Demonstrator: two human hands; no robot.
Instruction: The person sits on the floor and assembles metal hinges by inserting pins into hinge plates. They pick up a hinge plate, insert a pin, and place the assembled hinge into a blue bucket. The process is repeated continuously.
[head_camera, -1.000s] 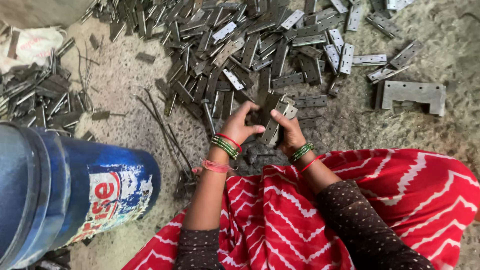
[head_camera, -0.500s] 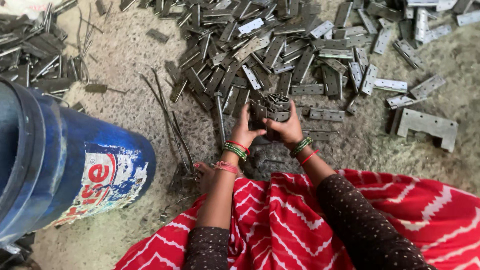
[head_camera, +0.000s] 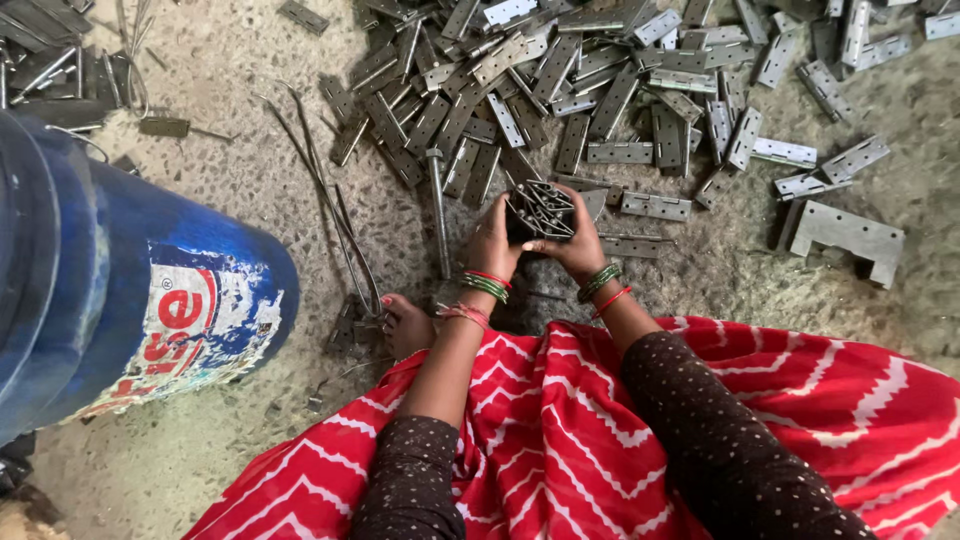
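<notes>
hinge stack (head_camera: 540, 210): sitting between both hands, just above the red cloth (head_camera: 600, 440)
blue drum (head_camera: 120, 290): lying far left
thin rods (head_camera: 330, 200): lying beside it
left hand (head_camera: 493, 243): fingers squeezing the stack
right hand (head_camera: 575, 245): fingers squeezing it too
hinge pile (head_camera: 600, 80): spreading behind

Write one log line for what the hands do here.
left hand + right hand: clasp dark metal hinge bundle | beyond: grey hinge pile

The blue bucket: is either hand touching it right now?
No. Both the left hand and right hand clasp a bundle of metal hinges, well apart from the blue bucket.
</notes>
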